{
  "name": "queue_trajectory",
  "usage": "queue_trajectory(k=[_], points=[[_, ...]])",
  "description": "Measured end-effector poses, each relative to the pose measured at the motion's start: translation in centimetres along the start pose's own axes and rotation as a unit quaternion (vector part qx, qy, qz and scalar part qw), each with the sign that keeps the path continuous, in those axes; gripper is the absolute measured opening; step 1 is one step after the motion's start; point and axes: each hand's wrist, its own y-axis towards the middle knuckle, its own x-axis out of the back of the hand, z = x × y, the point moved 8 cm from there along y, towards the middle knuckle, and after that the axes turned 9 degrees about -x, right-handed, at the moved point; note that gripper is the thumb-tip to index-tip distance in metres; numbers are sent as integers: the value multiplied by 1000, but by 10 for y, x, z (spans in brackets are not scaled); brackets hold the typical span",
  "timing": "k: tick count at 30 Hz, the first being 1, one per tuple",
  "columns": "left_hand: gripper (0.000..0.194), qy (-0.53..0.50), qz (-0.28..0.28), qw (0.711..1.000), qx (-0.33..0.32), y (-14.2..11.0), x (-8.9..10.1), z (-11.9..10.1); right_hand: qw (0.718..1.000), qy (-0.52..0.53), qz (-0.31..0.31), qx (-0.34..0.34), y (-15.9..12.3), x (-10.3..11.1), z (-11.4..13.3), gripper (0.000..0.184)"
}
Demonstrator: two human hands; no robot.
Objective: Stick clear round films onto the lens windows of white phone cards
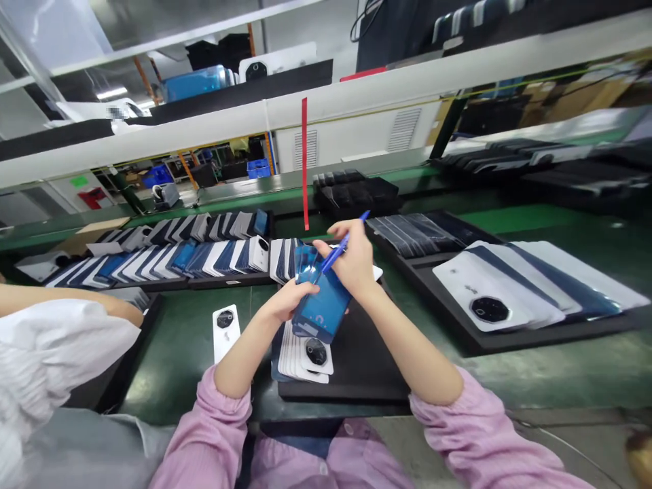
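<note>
My left hand (291,299) is closed on a phone back cover (326,305) under glossy blue film, held tilted over a black tray (356,367). In my right hand (351,258) is a blue pen (336,252), its lower end against or just above the cover's upper part; I cannot tell if it touches. Beneath the held cover, several white phone back covers (298,353) with dark camera rings lie overlapped in the tray. A single white cover (225,329) rests on the green bench left of my left forearm.
Trays of upright white and blue covers (204,261) line the bench at the left. On the right, another black tray holds large white covers (489,285) and dark ones (418,232). A co-worker's white sleeve (61,346) reaches in from the left. Overhead runs a white shelf (285,109).
</note>
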Motion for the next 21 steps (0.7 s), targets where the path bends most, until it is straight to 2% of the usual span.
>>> queue_trajectory(k=[2,5,8,10,12,14,16,18,21], points=[[47,-7,-42,999,-9,0,12,-2,997,45,-9,-64,-6,7,-26,58],[57,-20,-86,996,-28,1,23,-6,979,101,43,-169,-21,4,-70,71],[59,-45,-101,993,-35,3,23,-8,970,102,44,-217,-35,17,-106,70],[53,-62,-102,992,-36,2,22,-13,965,95,37,-242,-44,34,-127,70],[46,-79,-96,991,-40,1,21,-21,961,79,60,-260,-54,46,-142,70],[43,-92,-90,990,-49,-2,21,-31,959,56,94,-262,-64,50,-148,69],[41,-106,-89,988,-63,-5,20,-40,963,37,103,-248,-70,52,-144,66],[38,-125,-90,985,-78,-8,17,-44,972,35,72,-222,-71,57,-130,62],[39,-148,-108,979,-95,-11,12,-42,981,81,-1,-177,-70,64,-96,56]])
